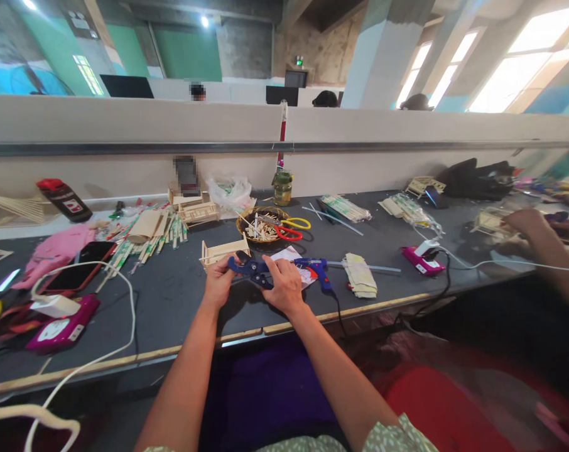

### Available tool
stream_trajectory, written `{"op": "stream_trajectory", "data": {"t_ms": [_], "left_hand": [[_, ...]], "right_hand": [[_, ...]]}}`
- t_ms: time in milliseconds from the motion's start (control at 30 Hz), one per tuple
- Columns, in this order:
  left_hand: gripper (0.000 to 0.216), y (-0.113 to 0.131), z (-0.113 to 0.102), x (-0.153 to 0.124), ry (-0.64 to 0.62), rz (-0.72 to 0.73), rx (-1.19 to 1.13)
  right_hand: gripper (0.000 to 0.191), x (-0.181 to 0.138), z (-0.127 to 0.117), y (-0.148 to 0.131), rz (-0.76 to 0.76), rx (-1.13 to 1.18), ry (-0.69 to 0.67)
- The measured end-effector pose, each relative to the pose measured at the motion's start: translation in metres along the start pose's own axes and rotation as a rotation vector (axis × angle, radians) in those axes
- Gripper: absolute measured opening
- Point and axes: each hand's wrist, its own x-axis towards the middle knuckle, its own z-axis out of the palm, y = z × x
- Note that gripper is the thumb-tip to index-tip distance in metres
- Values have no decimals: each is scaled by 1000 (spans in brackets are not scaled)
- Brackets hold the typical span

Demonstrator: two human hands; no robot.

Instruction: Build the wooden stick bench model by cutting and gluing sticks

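Note:
In the middle, over the front of the table, my right hand (287,285) is closed around the handles of a blue hand cutter (250,267) with a curved jaw, like a pipe cutter. My left hand (217,281) is pinched at the jaw end; whatever lies between its fingers is too small to make out. Just behind my left hand stands a small frame of wooden sticks (225,250). To the right of my right hand lies a blue glue gun (319,271) with a clear glue stick in its rear, partly over a white paper (287,253).
Behind my hands, a basket (241,227) holds short sticks, with red-and-yellow-handled scissors (291,229) on it. A folded cloth (360,276) lies right. Power strips (63,323) with white cables flank the workspace. A phone (81,267) lies left; another person's arm (543,242) reaches in right.

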Motion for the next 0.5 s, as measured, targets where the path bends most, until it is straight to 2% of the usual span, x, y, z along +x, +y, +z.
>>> {"op": "stream_trajectory", "data": {"t_ms": [500], "left_hand": [[17, -1, -4, 1, -25, 34, 10]], "right_hand": [[65, 1, -2, -1, 11, 35, -18]]}}
